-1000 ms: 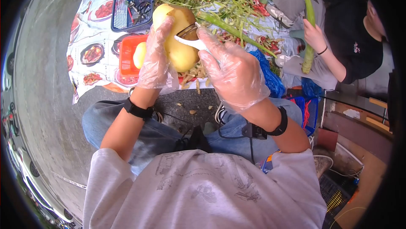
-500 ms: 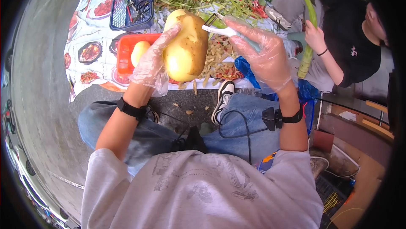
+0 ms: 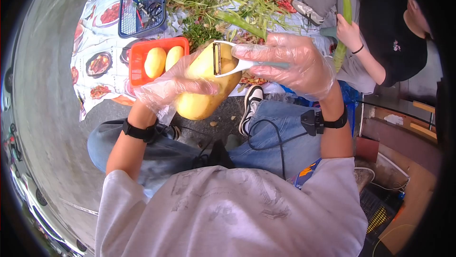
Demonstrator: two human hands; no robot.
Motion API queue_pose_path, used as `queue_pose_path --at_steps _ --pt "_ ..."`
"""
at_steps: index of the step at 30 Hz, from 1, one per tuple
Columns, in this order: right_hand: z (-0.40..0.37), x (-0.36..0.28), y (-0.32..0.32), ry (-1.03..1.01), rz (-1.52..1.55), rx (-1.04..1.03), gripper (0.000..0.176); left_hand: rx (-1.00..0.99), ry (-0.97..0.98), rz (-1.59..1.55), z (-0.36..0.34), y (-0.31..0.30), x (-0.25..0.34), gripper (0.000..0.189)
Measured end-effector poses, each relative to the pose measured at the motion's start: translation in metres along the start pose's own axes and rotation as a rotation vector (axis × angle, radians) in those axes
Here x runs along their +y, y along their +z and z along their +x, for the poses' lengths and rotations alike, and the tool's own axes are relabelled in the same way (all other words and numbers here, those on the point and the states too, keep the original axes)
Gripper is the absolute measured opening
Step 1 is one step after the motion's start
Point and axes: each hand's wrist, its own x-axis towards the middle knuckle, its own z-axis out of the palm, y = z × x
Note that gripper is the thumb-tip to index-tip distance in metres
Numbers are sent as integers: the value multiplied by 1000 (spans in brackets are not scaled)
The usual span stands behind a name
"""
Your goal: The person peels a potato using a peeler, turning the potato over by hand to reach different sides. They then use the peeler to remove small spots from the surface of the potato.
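A large, partly peeled potato (image 3: 202, 102) is gripped in my left hand (image 3: 172, 83), the thumb lying across its near face. Brown skin still shows along its right side. My right hand (image 3: 294, 64) is closed round the handle of a white peeler (image 3: 232, 69), whose blade lies over the upper part of the potato. Both hands wear thin clear plastic gloves. Just beyond my left hand, a red basket (image 3: 137, 72) holds two peeled potatoes (image 3: 155, 62).
Behind the red basket stands a blue basket (image 3: 124, 23) with scissors inside. Green peelings (image 3: 209, 1) and long stalks cover the printed cloth (image 3: 85, 62). At the right, a seated person (image 3: 380, 33) holds a long green stalk (image 3: 343, 24).
The potato has come closer and tilted, its lower end swinging left. My right hand has brought the peeler left and down onto it. A second potato in the red basket has come into view.
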Motion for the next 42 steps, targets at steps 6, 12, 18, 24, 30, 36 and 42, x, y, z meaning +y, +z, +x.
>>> queue_pose_path --at_steps 6,12,18,24,30,36,42 --pt "-5 5 6 -44 -6 -52 39 -13 -36 114 -7 -12 -16 91" --pt "-33 44 -15 239 -284 -174 41 130 -65 -217 -28 -27 -30 94" --pt "-25 44 0 515 -77 -27 33 188 -73 -304 -34 -25 -34 97" --pt "9 -15 15 656 599 26 39 182 66 -66 -23 -21 -36 95" --pt "8 -27 33 569 616 120 38 225 113 2 -18 -14 -27 77" --pt "1 -9 51 432 547 207 35 227 207 123 -10 -14 -27 68" --pt "3 -5 42 545 363 79 37 303 224 -122 -10 -2 -28 68"
